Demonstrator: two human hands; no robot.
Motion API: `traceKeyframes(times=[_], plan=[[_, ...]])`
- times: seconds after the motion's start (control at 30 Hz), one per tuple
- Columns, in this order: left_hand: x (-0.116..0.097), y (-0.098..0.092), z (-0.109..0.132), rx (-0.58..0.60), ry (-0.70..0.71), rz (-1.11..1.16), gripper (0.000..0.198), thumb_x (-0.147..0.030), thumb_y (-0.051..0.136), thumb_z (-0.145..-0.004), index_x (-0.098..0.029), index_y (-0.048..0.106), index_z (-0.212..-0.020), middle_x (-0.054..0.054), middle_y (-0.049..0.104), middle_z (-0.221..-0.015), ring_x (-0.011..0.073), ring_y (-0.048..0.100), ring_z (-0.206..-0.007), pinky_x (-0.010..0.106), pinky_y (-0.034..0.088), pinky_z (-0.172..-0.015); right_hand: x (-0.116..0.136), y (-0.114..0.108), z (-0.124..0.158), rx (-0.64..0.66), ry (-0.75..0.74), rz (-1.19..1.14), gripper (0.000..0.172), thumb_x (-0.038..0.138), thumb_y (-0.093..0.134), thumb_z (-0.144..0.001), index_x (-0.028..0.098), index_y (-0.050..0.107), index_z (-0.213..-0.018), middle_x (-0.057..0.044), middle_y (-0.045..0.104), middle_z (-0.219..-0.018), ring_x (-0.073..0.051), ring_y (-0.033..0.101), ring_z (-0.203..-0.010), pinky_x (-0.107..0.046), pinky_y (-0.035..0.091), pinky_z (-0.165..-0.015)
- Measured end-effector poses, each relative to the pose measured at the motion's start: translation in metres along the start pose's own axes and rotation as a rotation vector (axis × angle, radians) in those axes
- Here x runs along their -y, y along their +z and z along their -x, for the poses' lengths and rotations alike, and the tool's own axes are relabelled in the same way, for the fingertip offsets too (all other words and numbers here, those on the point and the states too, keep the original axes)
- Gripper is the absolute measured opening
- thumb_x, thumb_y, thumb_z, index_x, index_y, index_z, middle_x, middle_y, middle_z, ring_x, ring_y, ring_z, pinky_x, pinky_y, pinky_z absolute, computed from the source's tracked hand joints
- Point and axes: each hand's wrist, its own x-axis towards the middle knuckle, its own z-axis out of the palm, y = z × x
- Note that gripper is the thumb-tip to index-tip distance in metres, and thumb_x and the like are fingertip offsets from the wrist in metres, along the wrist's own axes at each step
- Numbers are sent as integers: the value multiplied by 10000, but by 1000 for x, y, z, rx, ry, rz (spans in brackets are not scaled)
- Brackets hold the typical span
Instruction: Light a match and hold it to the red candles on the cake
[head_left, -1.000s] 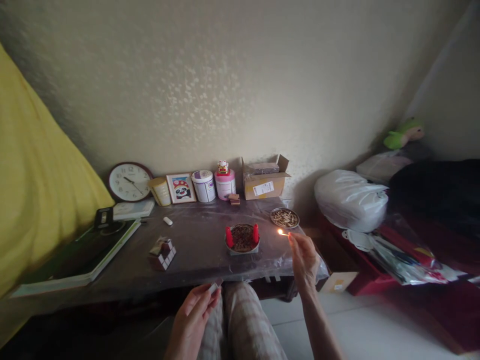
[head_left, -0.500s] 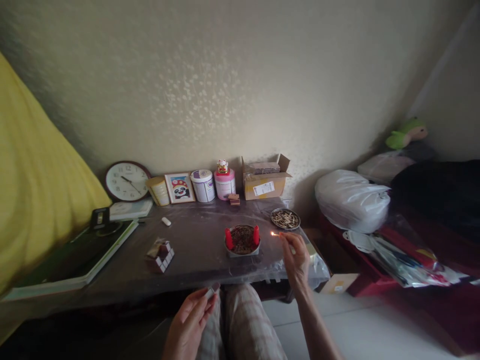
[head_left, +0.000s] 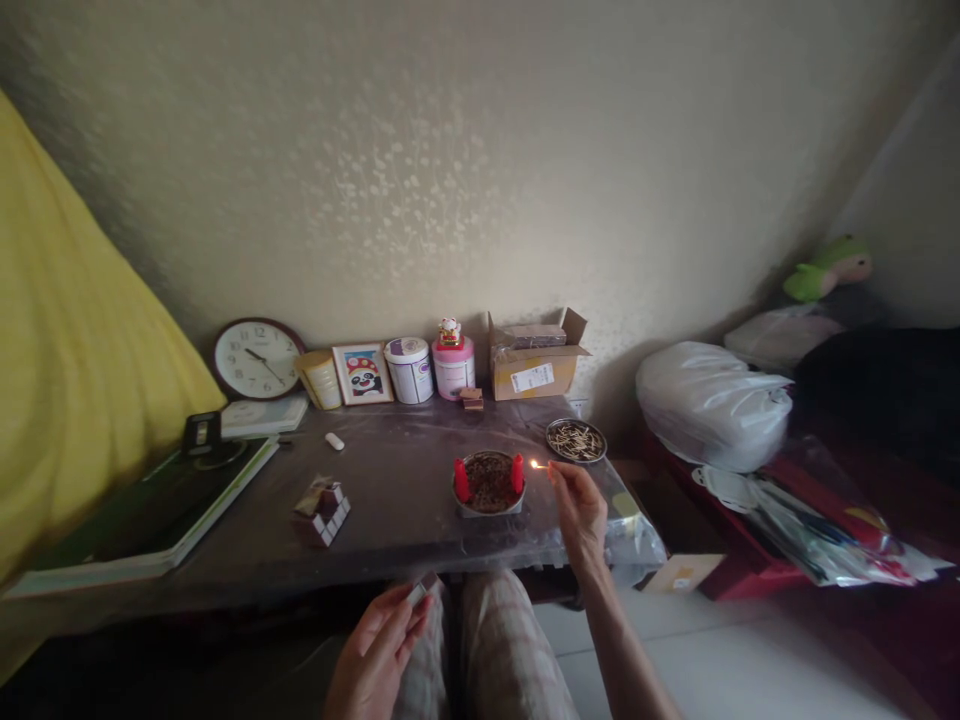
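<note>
Between the fingertips of my right hand (head_left: 581,508) is a burning match (head_left: 541,465), its flame pointing left. Just left of that flame stands a red candle (head_left: 517,474), upright at the right side of a round dish (head_left: 489,508) filled with dark grains. A second red candle (head_left: 461,480) rises from the dish's left side; I see no flame on either. Low in the view, over my lap, my left hand (head_left: 382,640) is closed around a small matchbox (head_left: 423,589). Behind my right hand lies a round tray of matchsticks (head_left: 576,440).
Along the wall stand a clock (head_left: 257,358), a panda picture (head_left: 363,374), tins (head_left: 409,370) and an open cardboard box (head_left: 536,365). Several matchboxes (head_left: 322,514) are stacked at the left of the table. White plastic bags (head_left: 712,405) lie off to the right.
My right hand has moved left with the lit match, bringing the flame closer to the right candle. My left hand keeps the matchbox in nearly the same place. The view has shifted slightly.
</note>
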Motion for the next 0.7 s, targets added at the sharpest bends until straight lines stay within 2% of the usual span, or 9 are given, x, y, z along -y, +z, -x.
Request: traceKeyframes(times=[0.13, 0.5, 0.7], plan=[[-1, 0, -2, -24, -22, 17, 480, -462, 914, -402, -194, 764, -769, 74, 798, -819, 204, 705, -831, 312, 513, -832, 1, 4, -1, 10, 47, -24, 276, 432, 629, -798, 168, 696, -838, -54, 723, -783, -180, 646, -693, -288, 520, -657], [6, -16, -10, 15, 33, -37, 409, -471, 859, -544, -203, 777, -843, 91, 795, -911, 278, 705, -947, 422, 496, -960, -1, 17, -6, 9, 82, -67, 272, 445, 650, -766, 176, 683, -788, -47, 717, -755, -184, 648, -690, -302, 527, -679], [7, -21, -13, 35, 14, -17, 401, -457, 860, -553, -204, 777, -853, 90, 794, -916, 262, 703, -950, 391, 497, -949, 3, 18, -9, 21, 72, -67, 271, 445, 654, -752, 176, 680, -772, -47, 710, -755, -185, 647, -694, -302, 527, -683]])
